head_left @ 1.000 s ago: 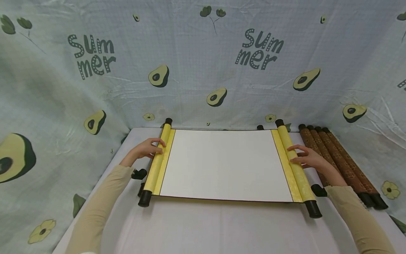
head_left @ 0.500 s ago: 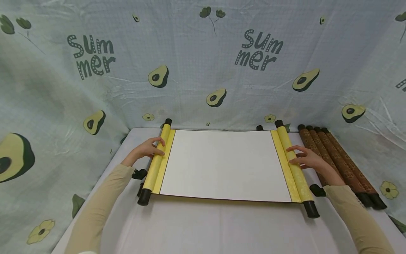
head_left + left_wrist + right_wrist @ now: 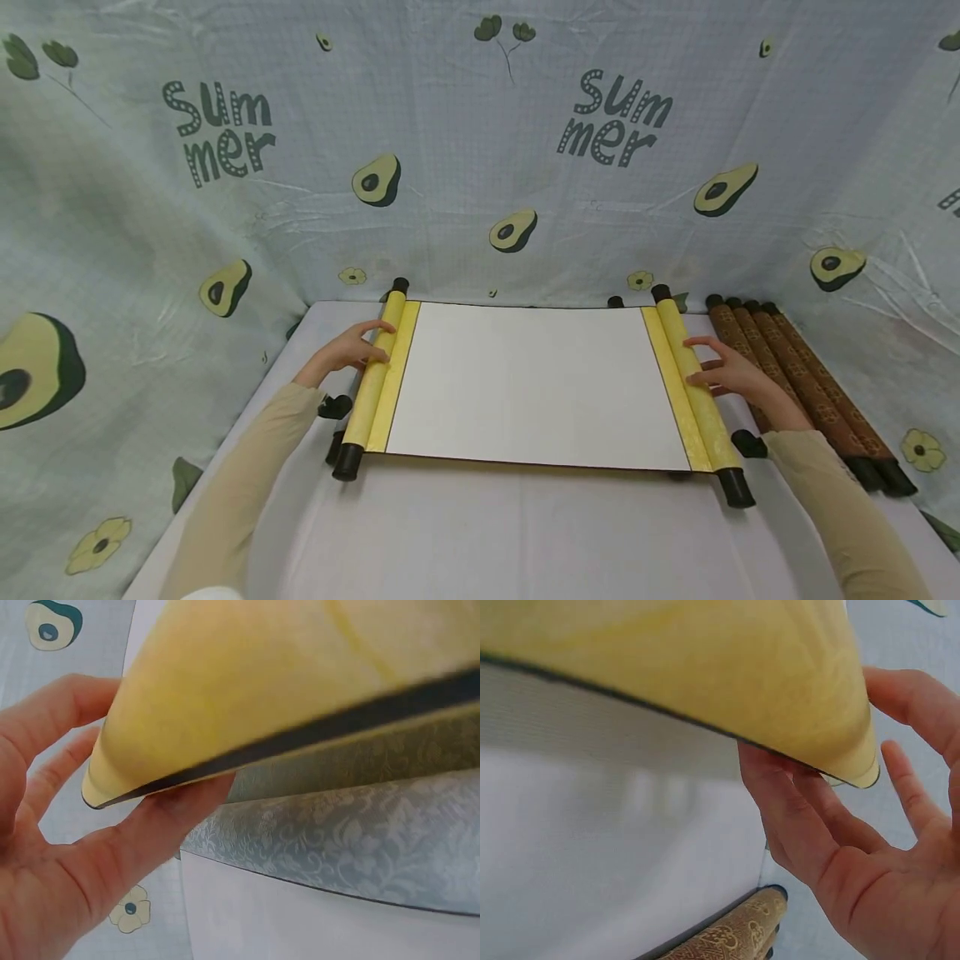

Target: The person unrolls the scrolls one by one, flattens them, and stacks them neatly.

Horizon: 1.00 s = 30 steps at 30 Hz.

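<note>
Likely light and easily creased, the scroll (image 3: 525, 383) is best held by both rolls (image 3: 708, 417), where fingers (image 3: 71, 701) are clamped.

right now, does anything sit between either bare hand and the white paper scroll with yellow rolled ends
Nothing visible: the left hand and right hand directly grip its yellow rolled ends. The silver-grey floral roll near the left hand lies below, not between.
</note>
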Motion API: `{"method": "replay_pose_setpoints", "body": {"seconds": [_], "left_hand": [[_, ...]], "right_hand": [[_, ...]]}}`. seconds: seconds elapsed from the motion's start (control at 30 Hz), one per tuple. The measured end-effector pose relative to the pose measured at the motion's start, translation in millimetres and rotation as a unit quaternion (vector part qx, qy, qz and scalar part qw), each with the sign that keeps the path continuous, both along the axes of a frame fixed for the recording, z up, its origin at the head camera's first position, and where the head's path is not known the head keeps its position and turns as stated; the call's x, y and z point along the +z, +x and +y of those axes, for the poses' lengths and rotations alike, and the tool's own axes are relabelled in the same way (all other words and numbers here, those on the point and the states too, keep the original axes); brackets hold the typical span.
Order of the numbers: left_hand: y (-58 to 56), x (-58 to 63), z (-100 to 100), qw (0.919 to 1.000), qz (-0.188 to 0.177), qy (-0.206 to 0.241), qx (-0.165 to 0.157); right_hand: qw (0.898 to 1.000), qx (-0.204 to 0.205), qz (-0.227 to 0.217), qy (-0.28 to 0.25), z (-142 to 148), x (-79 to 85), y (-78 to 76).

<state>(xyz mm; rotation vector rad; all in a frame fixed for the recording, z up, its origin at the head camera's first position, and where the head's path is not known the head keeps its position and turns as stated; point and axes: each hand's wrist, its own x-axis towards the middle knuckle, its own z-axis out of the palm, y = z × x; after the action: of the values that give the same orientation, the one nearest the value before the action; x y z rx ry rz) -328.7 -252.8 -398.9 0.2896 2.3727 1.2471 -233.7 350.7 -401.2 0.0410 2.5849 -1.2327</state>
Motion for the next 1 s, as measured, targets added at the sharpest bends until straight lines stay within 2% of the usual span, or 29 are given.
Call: {"method": "replay_pose_setpoints", "body": {"seconds": [0.2,0.4,0.67,0.83,1.0], "left_hand": [[-3.5,2.4,6.4,0.9996,-0.012,-0.008,0.025],[-11.6,4.5,8.0,0.9991,-0.016,-0.018,0.033],[-22.8,0.2,10.0,0.9964,-0.036,0.014,0.075],[-24.7,-2.2,13.0,0.9927,-0.049,0.028,0.107],[-26.5,-5.3,12.4,0.9892,-0.046,0.037,0.134]], "right_hand": [[1.000,-0.011,-0.004,0.011,1.0,-2.1,-7.2],[1.000,-0.023,0.001,0.014,2.2,-3.1,-15.2],[0.999,-0.041,-0.008,-0.007,7.0,-3.1,-23.7],[0.998,-0.054,-0.014,-0.012,5.4,-1.3,-28.9],[0.998,-0.055,-0.010,-0.001,5.0,-3.2,-37.7]]}}
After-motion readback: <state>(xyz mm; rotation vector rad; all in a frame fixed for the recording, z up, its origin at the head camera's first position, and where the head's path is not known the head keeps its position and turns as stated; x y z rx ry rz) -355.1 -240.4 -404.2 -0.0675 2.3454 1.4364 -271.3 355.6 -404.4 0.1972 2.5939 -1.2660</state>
